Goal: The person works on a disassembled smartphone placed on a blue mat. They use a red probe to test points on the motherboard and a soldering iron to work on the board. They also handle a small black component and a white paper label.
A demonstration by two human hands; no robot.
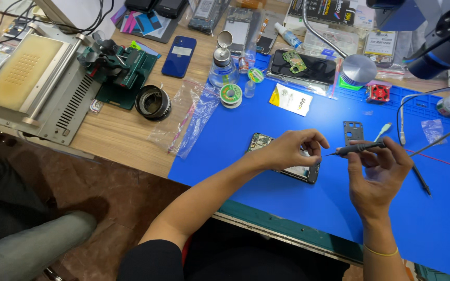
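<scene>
The right hand [378,174] grips a black screwdriver [358,149] pinched in its fingers, tip aimed leftward. Just off that tip, the left hand [290,151] pinches fingertips together above an opened phone [262,141] on the blue surface [308,203].

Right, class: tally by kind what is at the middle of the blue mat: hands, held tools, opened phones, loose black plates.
Hands: 2, left hand and right hand
screwdriver: 1
opened phone: 1
black plate: 1
Total: 5
</scene>
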